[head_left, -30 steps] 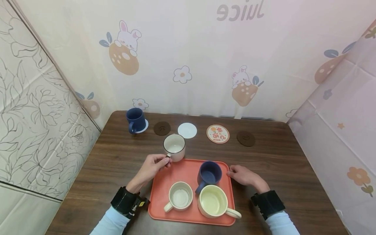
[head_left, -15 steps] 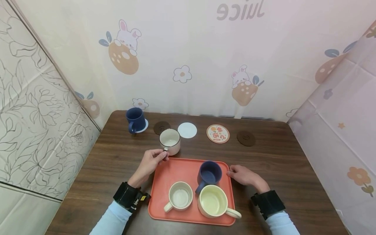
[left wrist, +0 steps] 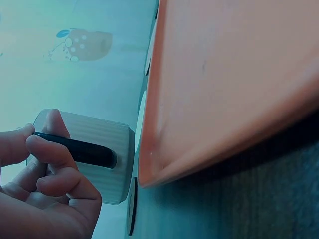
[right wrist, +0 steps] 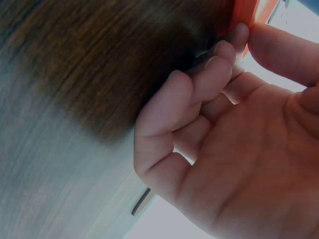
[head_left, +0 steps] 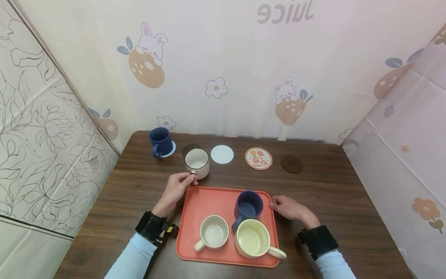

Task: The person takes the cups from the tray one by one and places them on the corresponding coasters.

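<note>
My left hand (head_left: pixel 176 190) pinches the black handle (left wrist: pixel 87 151) of a ribbed white mug (head_left: pixel 199 169) with a dark rim. In the head view the mug stands out past the far left corner of the coral tray (head_left: pixel 200 201), overlapping a brown coaster (head_left: pixel 189 148). At the tray's right edge my right hand (head_left: pixel 290 211) grips the rim between thumb and index finger, its other fingers curled beneath. On the tray are a dark blue mug (head_left: pixel 249 205), a cream mug (head_left: pixel 213 232) and a larger pale yellow mug (head_left: pixel 253 239).
A blue mug (head_left: pixel 161 141) sits on a white coaster (head_left: pixel 172 151) at the back left. Along the back edge lie another white coaster (head_left: pixel 222 154), a patterned orange one (head_left: pixel 258 158) and a dark brown coaster (head_left: pixel 292 164). Curtains with printed rabbits hang behind the wooden table (head_left: pixel 334 193).
The left hand has carried the white mug leftward and away from the body, from the tray's far edge to in front of the brown coaster. My right hand stays at the tray.
</note>
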`<action>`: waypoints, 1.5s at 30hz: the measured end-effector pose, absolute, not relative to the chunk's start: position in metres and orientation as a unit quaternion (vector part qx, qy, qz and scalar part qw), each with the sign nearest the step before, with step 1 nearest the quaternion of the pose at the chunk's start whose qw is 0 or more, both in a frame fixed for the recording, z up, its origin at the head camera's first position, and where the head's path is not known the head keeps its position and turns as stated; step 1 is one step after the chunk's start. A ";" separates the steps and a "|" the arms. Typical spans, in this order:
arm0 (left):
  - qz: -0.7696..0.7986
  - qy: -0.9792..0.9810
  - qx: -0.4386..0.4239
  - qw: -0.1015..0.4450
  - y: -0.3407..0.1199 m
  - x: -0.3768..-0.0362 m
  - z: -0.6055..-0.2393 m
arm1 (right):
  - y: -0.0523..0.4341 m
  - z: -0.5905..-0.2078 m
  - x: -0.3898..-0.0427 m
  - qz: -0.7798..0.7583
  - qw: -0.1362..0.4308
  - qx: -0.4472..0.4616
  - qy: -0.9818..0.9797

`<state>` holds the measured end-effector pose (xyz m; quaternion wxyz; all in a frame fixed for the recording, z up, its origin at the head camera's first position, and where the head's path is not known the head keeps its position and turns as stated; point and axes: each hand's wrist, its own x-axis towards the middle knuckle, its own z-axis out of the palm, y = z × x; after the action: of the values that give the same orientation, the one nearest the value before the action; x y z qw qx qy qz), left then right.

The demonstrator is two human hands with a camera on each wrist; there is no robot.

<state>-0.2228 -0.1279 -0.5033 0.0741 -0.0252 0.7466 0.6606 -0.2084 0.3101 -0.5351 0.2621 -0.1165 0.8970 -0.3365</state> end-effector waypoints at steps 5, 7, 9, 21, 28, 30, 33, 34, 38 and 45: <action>0.669 0.740 -0.030 0.070 -0.130 -0.229 -0.504 | 0.324 -0.569 -0.220 -0.325 0.251 -0.116 0.904; 0.669 0.740 -0.029 0.064 -0.130 -0.231 -0.504 | 0.321 -0.562 -0.217 -0.325 0.247 -0.121 0.905; 0.671 0.739 -0.028 0.059 -0.131 -0.234 -0.505 | 0.316 -0.548 -0.213 -0.331 0.251 -0.122 0.902; 0.676 0.735 -0.031 0.047 -0.137 -0.242 -0.510 | 0.306 -0.522 -0.202 -0.344 0.250 -0.146 0.893; 0.676 0.734 -0.040 0.041 -0.140 -0.249 -0.511 | 0.305 -0.521 -0.202 -0.340 0.265 -0.120 0.894; 0.676 0.734 -0.044 0.038 -0.140 -0.251 -0.512 | 0.309 -0.528 -0.205 -0.337 0.263 -0.129 0.895; 0.679 0.732 -0.045 0.031 -0.140 -0.254 -0.512 | 0.313 -0.536 -0.207 -0.335 0.260 -0.138 0.895; 0.680 0.731 -0.045 0.028 -0.139 -0.255 -0.512 | 0.313 -0.536 -0.207 -0.339 0.261 -0.138 0.893; 0.683 0.729 -0.045 0.024 -0.139 -0.258 -0.511 | 0.313 -0.535 -0.206 -0.338 0.259 -0.138 0.894; 0.679 0.731 -0.051 0.026 -0.139 -0.262 -0.511 | 0.318 -0.549 -0.212 -0.337 0.271 -0.116 0.894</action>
<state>-0.2621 -0.1395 -0.5107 0.0264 -0.0514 0.7315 0.6794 -0.2117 0.3179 -0.5491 0.2713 -0.1161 0.8942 -0.3367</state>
